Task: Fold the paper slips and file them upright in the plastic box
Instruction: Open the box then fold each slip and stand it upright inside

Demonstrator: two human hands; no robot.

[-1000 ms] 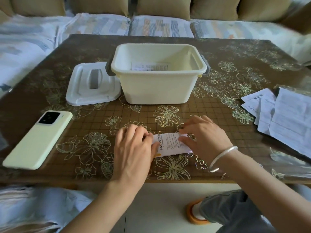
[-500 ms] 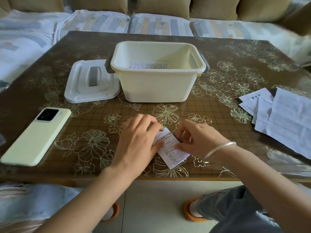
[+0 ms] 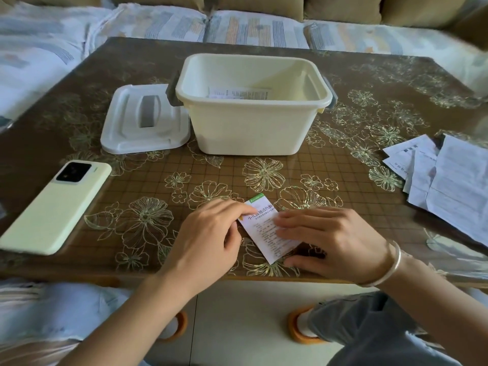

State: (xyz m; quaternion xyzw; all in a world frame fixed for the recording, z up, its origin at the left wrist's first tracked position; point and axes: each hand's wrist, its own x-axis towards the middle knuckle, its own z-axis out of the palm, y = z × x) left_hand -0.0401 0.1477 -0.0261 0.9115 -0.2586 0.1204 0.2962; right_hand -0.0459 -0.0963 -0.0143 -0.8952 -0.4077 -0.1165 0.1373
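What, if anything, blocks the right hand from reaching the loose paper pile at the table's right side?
Likely nothing, so probably yes: bare table lies between the right hand and the paper pile. Its straight fingers press the folded slip, so it must lift off first.

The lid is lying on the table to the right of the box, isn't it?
No. The head view shows the lid lying on the table to the left of the box, not the right.
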